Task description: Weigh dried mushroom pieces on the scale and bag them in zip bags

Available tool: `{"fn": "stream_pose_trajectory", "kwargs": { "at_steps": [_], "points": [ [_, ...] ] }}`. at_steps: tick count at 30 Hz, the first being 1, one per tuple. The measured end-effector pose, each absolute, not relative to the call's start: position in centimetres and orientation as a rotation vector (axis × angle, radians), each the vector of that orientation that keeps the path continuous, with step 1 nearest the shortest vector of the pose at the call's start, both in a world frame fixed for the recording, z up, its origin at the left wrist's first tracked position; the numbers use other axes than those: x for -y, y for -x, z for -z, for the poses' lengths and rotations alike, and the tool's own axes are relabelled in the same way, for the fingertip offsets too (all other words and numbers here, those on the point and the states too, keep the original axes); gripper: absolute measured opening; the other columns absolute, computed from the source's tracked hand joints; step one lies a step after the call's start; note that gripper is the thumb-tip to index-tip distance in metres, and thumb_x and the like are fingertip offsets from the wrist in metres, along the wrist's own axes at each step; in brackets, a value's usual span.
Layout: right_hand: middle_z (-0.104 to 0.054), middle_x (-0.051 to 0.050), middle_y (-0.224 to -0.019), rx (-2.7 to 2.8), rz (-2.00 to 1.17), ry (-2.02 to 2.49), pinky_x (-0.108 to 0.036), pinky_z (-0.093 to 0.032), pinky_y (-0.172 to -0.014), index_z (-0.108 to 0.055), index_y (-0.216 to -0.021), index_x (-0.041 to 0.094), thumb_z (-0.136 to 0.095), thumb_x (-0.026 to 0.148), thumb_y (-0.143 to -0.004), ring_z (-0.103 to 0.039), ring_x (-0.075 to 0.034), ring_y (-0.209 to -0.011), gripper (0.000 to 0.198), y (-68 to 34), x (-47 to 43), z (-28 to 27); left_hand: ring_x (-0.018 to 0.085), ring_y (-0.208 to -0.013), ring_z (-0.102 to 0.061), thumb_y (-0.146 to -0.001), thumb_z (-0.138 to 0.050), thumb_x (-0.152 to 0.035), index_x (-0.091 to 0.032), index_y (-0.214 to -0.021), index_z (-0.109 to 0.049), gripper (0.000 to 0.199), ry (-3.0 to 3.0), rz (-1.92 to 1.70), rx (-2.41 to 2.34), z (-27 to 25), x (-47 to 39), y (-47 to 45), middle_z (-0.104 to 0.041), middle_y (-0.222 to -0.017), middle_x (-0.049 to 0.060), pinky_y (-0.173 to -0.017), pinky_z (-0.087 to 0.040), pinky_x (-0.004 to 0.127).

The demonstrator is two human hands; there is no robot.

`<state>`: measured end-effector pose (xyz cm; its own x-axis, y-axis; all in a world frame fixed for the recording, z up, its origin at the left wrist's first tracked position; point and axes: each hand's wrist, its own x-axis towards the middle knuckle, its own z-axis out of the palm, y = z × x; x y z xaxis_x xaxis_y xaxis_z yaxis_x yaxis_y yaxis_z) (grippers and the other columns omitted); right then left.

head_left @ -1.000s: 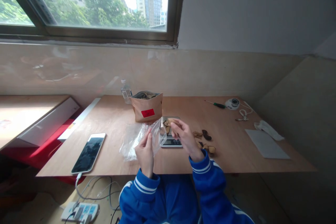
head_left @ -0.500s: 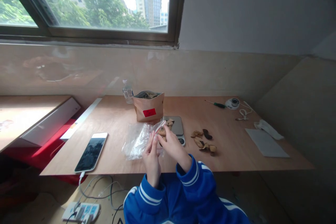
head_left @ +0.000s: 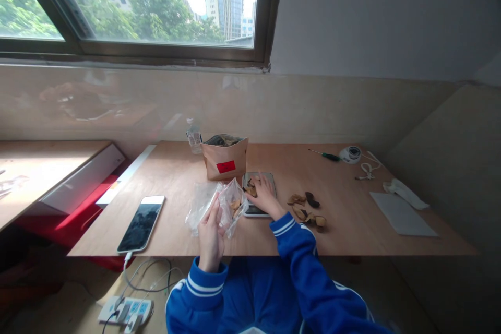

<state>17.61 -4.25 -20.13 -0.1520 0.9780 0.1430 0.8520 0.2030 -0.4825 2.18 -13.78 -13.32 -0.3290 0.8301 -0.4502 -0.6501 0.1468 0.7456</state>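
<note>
My left hand (head_left: 211, 229) is closed on a clear plastic bag (head_left: 230, 195), held up over the table with its mouth toward the right. Inside the bag shows a brown dried piece (head_left: 235, 205). My right hand (head_left: 264, 195) reaches over the silver kitchen scale (head_left: 270, 179), its fingers apart. Brown dried pieces (head_left: 249, 189) lie on the scale at its fingertips; whether it touches them I cannot tell. More clear plastic bags (head_left: 195, 214) lie left of my left hand. Behind them stands an unsealed kraft pouch (head_left: 224, 159) with a red label and dried pieces inside.
Right of the scale lie several dried pieces (head_left: 303, 213). A plastic bottle (head_left: 193, 136) stands behind the pouch. A phone (head_left: 141, 224) lies left, its cable hanging to a power strip (head_left: 125, 311). At right are a screwdriver (head_left: 331, 156), a white camera (head_left: 350, 154) and a white sheet (head_left: 403, 214).
My hands were together at the bag's top edge. My right hand has let go and moved to the scale; my left has shifted left, keeping the bag, which now gapes.
</note>
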Motion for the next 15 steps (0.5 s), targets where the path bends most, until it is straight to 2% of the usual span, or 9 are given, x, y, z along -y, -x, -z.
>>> {"fn": "stream_pose_trajectory", "kwargs": {
  "at_steps": [2, 6, 11, 15],
  "points": [
    [-0.041, -0.021, -0.141, 2.117, -0.339, 1.760, -0.049, -0.029, -0.104, -0.047, -0.134, 0.013, -0.056, 0.042, -0.085, -0.035, -0.036, -0.132, 0.058, -17.5, 3.2, 21.4, 0.023, -0.125, -0.050, -0.083, -0.057, -0.016, -0.021, -0.112, -0.067, 0.031, -0.230, -1.516, -1.144, 13.5, 13.8, -2.2, -0.056, -0.133, 0.007, -0.085, -0.055, 0.029],
    [-0.059, -0.015, -0.118, 2.083, -0.119, 1.768, -0.043, -0.035, -0.093, -0.056, -0.121, 0.016, -0.057, 0.044, -0.084, -0.050, -0.031, -0.110, 0.047, -17.0, 3.4, 22.6, 0.024, -0.126, -0.048, -0.082, -0.058, -0.017, -0.021, -0.112, -0.067, 0.031, -0.249, -1.521, -1.113, 13.7, 13.8, -2.3, -0.056, -0.134, 0.007, -0.085, -0.055, 0.030],
    [-0.063, -0.013, -0.106, 2.011, -0.023, 1.702, -0.041, -0.038, -0.086, -0.059, -0.114, 0.017, -0.059, 0.042, -0.083, -0.054, -0.029, -0.097, 0.040, -17.3, 3.7, 23.1, 0.024, -0.127, -0.048, -0.081, -0.059, -0.017, -0.021, -0.110, -0.068, 0.030, -0.255, -1.527, -1.126, 13.8, 13.9, -2.3, -0.057, -0.132, 0.007, -0.086, -0.055, 0.032],
    [-0.064, -0.012, -0.104, 1.795, -0.219, 1.603, -0.038, -0.044, -0.084, -0.059, -0.112, 0.016, -0.059, 0.029, -0.082, -0.058, -0.026, -0.096, 0.033, -18.4, 3.3, 22.4, 0.023, -0.123, -0.051, -0.080, -0.059, -0.016, -0.020, -0.107, -0.069, 0.029, -0.260, -1.539, -1.128, 13.8, 14.0, -2.4, -0.060, -0.127, 0.008, -0.088, -0.054, 0.034]
  ]
}}
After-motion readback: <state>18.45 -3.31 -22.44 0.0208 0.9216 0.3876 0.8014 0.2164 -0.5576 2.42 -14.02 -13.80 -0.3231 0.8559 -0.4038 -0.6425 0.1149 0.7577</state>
